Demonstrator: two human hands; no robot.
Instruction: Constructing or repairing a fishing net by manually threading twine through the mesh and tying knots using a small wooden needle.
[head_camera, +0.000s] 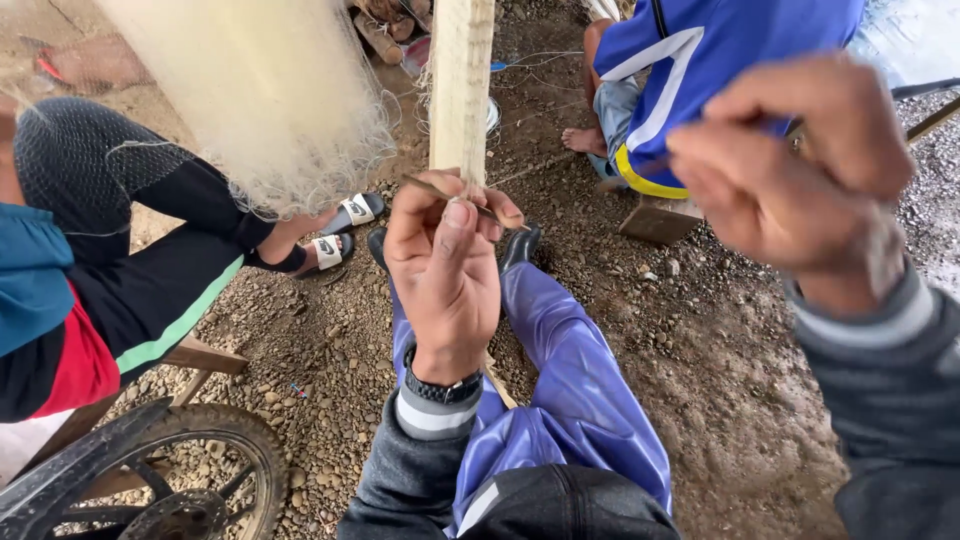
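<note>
Two hands belong to the person wearing the camera. The left hand (445, 265) is closed, thumb and fingers pinching a thin, dark netting needle (440, 190) that lies crosswise just in front of a single upright wooden post (461, 85). A black watch (440, 388) sits on that wrist, above a grey cuff with a pale stripe. The right hand (795, 165) is raised nearer the camera and blurred; its fingers are curled shut, seemingly on a fine line, though what it grips I cannot make out. One mass of pale, fine fishing net (265, 95) hangs to the left of the post, with loose strands trailing down beside the wood.

Below the hands, the wearer's two legs in glossy purple trousers (570, 380) stretch out over gravelly ground (700, 340).

Two other people sit close by. One at the left, in black trousers with a green stripe, wears two black-and-white slide sandals (345, 230). One ahead, in a blue shirt (700, 60) with white and yellow trim, shows one bare foot (585, 140). One spoked wheel (190, 480) stands at the lower left.
</note>
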